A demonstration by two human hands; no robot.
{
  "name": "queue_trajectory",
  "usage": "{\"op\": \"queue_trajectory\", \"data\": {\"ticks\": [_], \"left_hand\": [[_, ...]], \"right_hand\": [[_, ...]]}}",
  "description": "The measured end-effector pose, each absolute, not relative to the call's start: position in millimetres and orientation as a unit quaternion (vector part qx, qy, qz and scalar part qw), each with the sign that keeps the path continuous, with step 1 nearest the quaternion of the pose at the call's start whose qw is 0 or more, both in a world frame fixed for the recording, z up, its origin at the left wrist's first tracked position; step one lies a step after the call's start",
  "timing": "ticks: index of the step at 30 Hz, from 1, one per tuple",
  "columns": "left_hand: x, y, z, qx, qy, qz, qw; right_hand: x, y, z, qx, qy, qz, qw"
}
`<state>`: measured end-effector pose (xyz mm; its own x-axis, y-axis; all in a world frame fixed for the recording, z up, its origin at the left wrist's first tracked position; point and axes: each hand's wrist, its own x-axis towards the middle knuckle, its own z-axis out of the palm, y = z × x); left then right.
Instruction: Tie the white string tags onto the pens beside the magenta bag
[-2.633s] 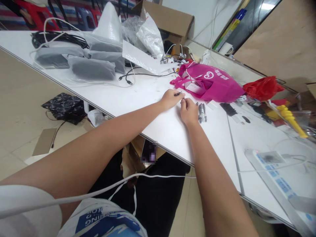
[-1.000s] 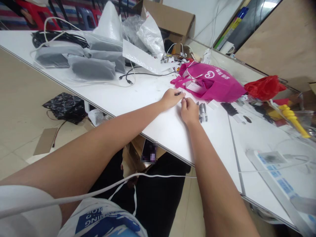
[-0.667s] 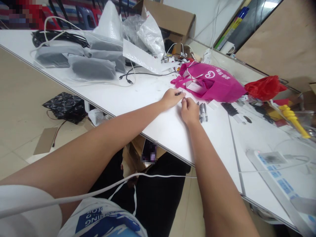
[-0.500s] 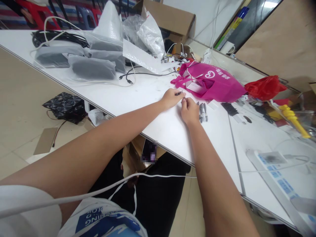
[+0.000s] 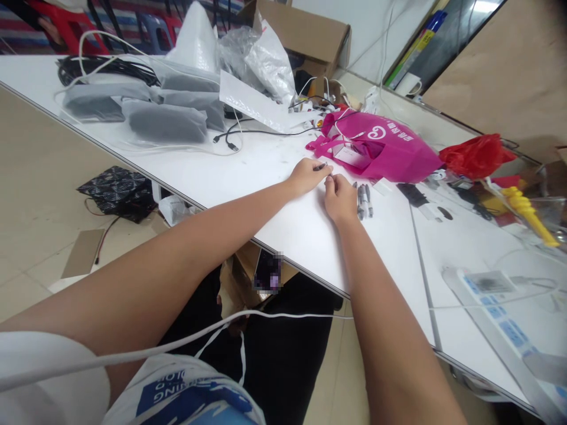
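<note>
My left hand (image 5: 305,178) is closed in a pinch on a slim dark pen (image 5: 319,167) above the white table (image 5: 283,218). Close beside it, fingertips almost meeting, my right hand (image 5: 342,199) is closed too; whatever lies between its thumb and fingers is too small and hidden to name. A few grey pens (image 5: 365,200) lie side by side on the tabletop, just right of my right hand. Beyond both hands sits a magenta bag (image 5: 398,147) with white print, a white box (image 5: 349,155) showing in its opening.
Several grey-wrapped packages (image 5: 166,121) and a black cable coil (image 5: 110,68) lie at the left. A red plastic bag (image 5: 478,156) and a yellow tool handle (image 5: 529,215) are at the right. A power strip (image 5: 500,319) stands nearer. One white cable (image 5: 283,314) crosses before my lap.
</note>
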<state>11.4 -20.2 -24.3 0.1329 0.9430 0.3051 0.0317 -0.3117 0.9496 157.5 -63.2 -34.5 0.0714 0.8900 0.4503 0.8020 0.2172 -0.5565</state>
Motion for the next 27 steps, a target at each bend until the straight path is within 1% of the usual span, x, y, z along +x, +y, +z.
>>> {"op": "queue_trajectory", "data": {"ticks": [14,27], "left_hand": [[11.0,-22.7,-21.9,0.617,0.399,0.525,0.429],[11.5,-21.9,-23.2,0.615,0.394,0.531,0.430]], "right_hand": [[157.4,-63.4,-33.3,-0.629,-0.681,0.056,0.370],[158.4,-63.1,-36.0,-0.619,-0.684,0.046,0.384]]}}
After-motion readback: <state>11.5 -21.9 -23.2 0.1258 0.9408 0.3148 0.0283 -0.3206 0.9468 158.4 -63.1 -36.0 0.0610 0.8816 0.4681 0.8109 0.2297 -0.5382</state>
